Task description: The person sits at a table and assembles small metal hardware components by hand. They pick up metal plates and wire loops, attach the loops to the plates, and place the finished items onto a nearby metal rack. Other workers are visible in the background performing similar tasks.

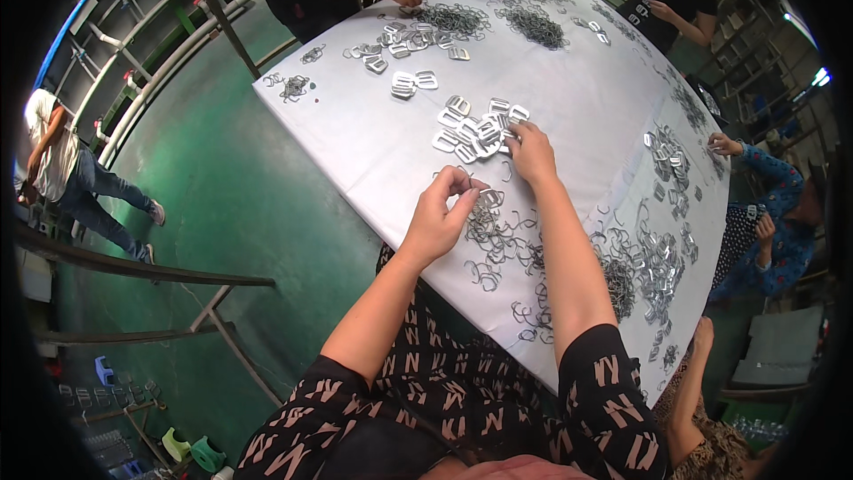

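Note:
On the white table, a loose pile of flat silver slotted buckles lies in front of me. My right hand reaches to its right side, fingers bent and closing on a buckle there; the fingertips partly hide it. Nearer to me, my left hand is curled with thumb and forefinger close together around a thin bent wire piece, only partly visible. Beside that hand, a heap of thin curved wire hooks spreads toward the table edge and runs under my right forearm.
More wire hooks and buckles lie to the right. Farther off are heaps of dark hooks and buckles. Several people work around the table. A person walks on the green floor at left, near a metal frame.

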A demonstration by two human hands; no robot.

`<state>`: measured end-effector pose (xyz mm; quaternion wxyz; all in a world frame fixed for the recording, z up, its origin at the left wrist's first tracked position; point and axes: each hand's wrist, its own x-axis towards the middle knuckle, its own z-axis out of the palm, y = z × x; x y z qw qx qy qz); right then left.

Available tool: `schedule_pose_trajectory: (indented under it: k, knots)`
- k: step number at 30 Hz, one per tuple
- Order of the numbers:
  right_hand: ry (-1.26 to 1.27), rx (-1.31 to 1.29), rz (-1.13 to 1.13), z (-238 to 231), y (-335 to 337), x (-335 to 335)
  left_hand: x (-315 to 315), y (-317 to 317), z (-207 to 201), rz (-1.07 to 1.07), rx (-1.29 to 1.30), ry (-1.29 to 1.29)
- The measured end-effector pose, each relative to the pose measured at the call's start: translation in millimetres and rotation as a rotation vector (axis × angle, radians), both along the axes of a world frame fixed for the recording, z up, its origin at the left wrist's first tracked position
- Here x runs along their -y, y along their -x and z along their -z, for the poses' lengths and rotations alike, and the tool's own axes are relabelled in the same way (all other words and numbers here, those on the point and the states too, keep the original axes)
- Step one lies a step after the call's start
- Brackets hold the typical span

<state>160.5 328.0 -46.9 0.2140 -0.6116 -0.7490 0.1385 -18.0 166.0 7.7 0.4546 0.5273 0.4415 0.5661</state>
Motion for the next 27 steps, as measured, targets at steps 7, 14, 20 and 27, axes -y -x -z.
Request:
schedule_pose_trajectory:
  k: [7,14,20,27]
  knots:
    - [-0.156,-0.120,0.100,-15,-24,107,10,-9,8,0.048,0.001,0.076]
    - [0.241,-1.225,0.195,-61,-36,152,19,-44,-15,0.183,-0.272,-0.053]
    - [0.152,-1.237,0.091,-85,-44,169,14,-66,-36,0.051,-0.591,-0.218]
    - [-0.079,-1.297,0.133,-95,-52,167,-19,-63,-52,0.252,-0.430,-0.241]
